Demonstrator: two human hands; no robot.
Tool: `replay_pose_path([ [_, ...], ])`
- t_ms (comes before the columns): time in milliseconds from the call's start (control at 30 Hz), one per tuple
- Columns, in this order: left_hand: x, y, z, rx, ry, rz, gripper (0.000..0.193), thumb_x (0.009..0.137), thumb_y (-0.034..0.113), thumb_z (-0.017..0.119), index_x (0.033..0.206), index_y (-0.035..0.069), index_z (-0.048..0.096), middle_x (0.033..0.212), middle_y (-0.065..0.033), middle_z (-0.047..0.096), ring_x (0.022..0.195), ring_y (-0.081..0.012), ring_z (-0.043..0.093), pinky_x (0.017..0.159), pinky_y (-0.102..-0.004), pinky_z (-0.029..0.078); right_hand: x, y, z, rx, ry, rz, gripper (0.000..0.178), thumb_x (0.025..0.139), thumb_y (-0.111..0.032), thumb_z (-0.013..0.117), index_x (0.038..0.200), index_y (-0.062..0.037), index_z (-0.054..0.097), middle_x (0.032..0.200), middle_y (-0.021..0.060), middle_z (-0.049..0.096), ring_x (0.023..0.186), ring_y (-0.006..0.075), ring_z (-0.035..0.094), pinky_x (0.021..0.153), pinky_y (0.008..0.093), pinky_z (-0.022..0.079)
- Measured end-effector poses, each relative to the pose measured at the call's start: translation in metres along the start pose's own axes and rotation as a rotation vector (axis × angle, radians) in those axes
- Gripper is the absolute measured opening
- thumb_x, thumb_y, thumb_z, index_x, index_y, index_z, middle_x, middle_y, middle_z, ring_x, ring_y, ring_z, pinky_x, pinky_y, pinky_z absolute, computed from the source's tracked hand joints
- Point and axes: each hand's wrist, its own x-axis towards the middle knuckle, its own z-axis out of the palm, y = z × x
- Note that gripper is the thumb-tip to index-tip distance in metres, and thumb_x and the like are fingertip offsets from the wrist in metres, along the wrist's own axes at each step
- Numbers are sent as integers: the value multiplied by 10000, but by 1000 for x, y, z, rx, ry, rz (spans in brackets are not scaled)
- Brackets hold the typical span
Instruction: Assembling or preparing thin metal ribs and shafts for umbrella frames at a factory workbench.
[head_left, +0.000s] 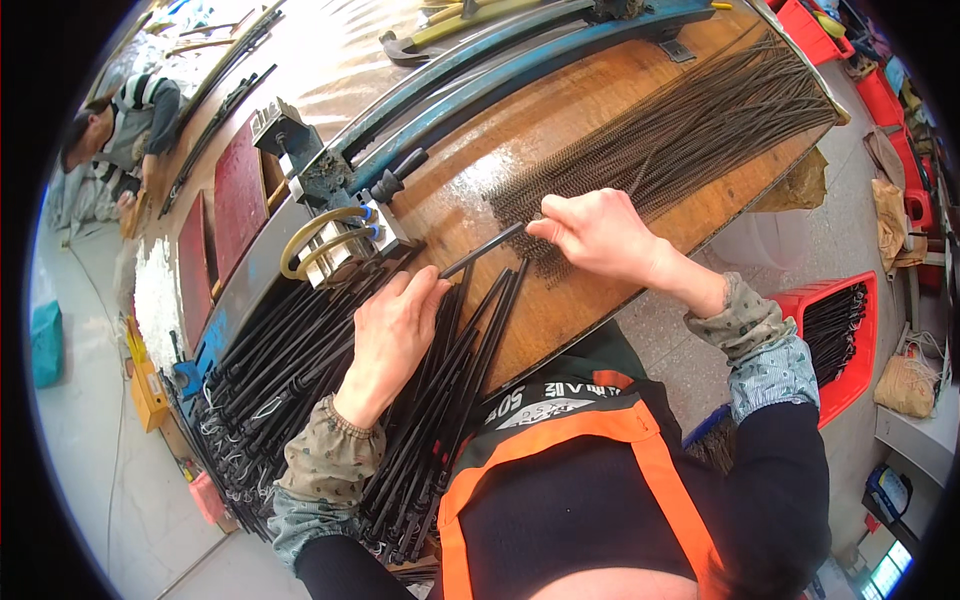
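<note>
A thin black rod (pixel 484 250) runs between my two hands, tilted up to the right above the wooden table. My left hand (pixel 393 330) is closed round its lower left end. At the upper right end, my right hand (pixel 598 236) pinches near the tip, and its fingers hide whatever else they hold there. Just behind my right hand lies a wide bundle of long, thin brown wires (pixel 690 140), with a springy, wavy texture. Below and left of my left hand spreads a pile of black rods (pixel 270 390); a few of them reach the table's front edge.
A clamp-like metal device (pixel 345 245) with yellow tubes stands beyond my left hand, beside long blue rails (pixel 470 85). A hammer (pixel 405 48) lies farther back. On the right, a red crate (pixel 848 385) holds dark rods. Another person (pixel 135 130) works at far left.
</note>
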Motion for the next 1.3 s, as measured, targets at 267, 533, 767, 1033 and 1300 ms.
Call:
replay_pose_path([
  [267,12,9,1,-9,-35,5,127,941,190,635,1012,85,627,794,-128,603,695,-357,625,581,-432,493,-8,36,-15,885,-406,150,317,998,-322,553,1042,-33,674,810,69,648,794,152,610,763,332,507],
  [533,43,24,19,-11,-8,101,137,952,211,618,919,85,576,753,-121,590,673,-347,636,552,-437,500,-24,19,-7,176,102,-136,130,828,-140,718,862,-29,660,783,109,651,738,306,647,625,371,515],
  [767,53,35,30,19,-120,115,192,956,242,610,883,73,556,695,-149,585,633,-370,639,533,-459,508,-32,10,-6,147,169,-123,144,842,-139,708,874,-17,639,796,120,650,742,307,642,629,393,513],
  [1033,55,35,32,43,-162,127,209,959,243,604,862,65,554,704,-158,600,643,-375,647,539,-460,513,-38,23,-13,395,-245,59,185,922,-204,619,912,-25,665,781,141,650,837,326,617,732,435,496],
  [1300,52,36,35,55,-209,126,214,951,248,613,853,66,562,709,-154,601,648,-371,648,547,-456,512,-44,17,-2,166,300,-153,64,830,-99,687,891,-80,687,788,80,658,741,277,589,683,362,505],
])
